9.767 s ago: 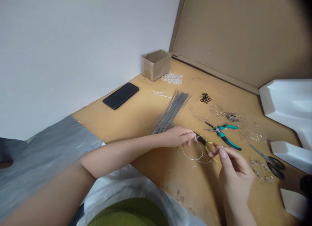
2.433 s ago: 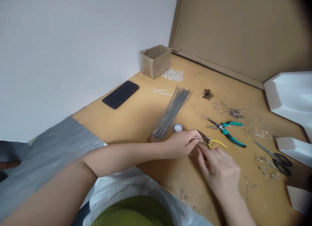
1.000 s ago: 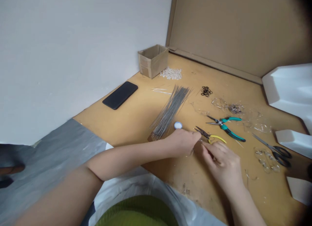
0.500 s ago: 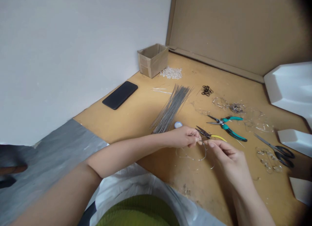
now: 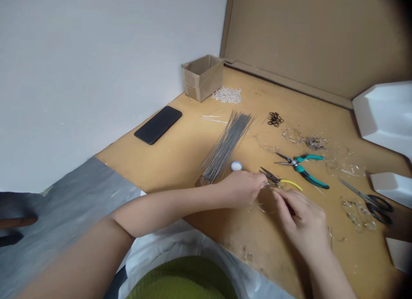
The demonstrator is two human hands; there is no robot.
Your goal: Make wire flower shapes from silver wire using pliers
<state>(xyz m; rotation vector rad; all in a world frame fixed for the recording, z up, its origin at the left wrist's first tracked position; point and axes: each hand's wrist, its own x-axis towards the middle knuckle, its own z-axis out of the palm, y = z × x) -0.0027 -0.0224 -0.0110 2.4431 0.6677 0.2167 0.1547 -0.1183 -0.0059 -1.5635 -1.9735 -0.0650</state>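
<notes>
Above the table's near part, my left hand (image 5: 242,188) is closed, its fingertips pinching a thin metal wire (image 5: 268,184). My right hand (image 5: 301,211) pinches the same wire from the other side, thumb against forefinger, close to the left fingertips. Fine wire ends show below my left hand; their full course is too thin to follow. Just beyond the fingers lie pliers with yellow handles (image 5: 291,184), partly behind my hands. A small round white-and-blue lid or disc (image 5: 236,166) rests behind my left hand, beside a bundle of straight grey wires (image 5: 225,148).
Teal-handled pliers (image 5: 302,166), black scissors (image 5: 375,203) and tangled wire pieces (image 5: 313,142) lie to the right. Black rings (image 5: 274,119), clear beads (image 5: 227,94), a cardboard box (image 5: 202,80) and a phone (image 5: 158,125) are further back. White foam blocks (image 5: 386,118) line the right edge.
My left hand has turned so its back faces up more, hiding its fingertips. The wire loop that hung between the hands no longer shows as a round curve. My right hand has shifted slightly.
</notes>
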